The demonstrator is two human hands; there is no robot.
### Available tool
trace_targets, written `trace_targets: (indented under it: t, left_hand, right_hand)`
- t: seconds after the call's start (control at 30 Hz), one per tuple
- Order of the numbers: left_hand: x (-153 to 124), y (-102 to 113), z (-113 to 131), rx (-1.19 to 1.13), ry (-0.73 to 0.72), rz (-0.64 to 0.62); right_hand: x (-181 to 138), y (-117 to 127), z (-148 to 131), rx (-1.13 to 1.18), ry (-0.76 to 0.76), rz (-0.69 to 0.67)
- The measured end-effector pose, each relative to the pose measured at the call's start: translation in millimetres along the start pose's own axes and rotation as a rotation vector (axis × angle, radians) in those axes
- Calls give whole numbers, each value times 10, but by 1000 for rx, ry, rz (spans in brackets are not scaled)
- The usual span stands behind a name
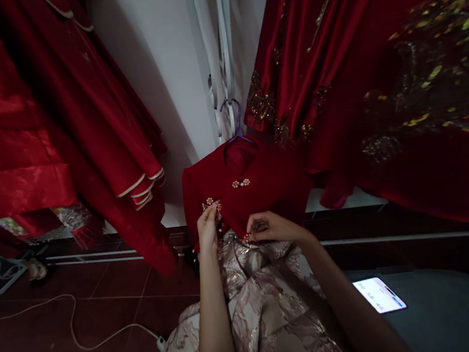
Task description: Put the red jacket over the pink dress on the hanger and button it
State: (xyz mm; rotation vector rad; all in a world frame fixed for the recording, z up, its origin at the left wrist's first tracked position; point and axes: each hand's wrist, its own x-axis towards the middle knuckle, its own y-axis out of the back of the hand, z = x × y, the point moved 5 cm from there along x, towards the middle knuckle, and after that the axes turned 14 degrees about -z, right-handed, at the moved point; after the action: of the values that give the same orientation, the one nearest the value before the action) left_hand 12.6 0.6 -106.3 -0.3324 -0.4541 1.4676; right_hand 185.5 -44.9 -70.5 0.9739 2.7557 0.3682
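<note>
In front of me a short red jacket (267,166) hangs from a purple hanger (237,120). A flower-shaped beaded clasp (241,183) sits fastened at its chest. My left hand (208,227) pinches the jacket's front edge at another beaded flower ornament (210,201), on the left side. Lower and to the right, my right hand (272,228) has its fingers closed on the other front edge, beside a small beaded ornament (246,238). Between the hands the jacket front parts. Beneath it lies a pale, shiny patterned fabric (270,307) with folds.
Red garments (119,127) hang on the left. More red garments with gold sequins (438,73) hang on the right. A lit phone (379,295) lies on a dark grey surface (453,315). A white cable (76,324) crosses the tiled floor, and a pair of shoes (37,269) stands far left.
</note>
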Motion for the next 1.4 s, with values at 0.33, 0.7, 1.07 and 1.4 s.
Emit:
trace_targets:
  t: [0.33,0.7,1.07,1.4]
  left_hand:
    - [-61,30,149,126,-73,143]
    - [149,-1058,971,1447,-543,-507]
    - [468,-1245,982,1702,-532,-827]
    - [392,-1275,966,1685,-563,-853]
  right_hand:
    - [-47,-15,-30,-9,12,-78]
    - [-242,58,31,-4,-55,-206]
    - [-252,82,61,-22,-30,-208]
    - [-263,89,51,-58,-63,-214]
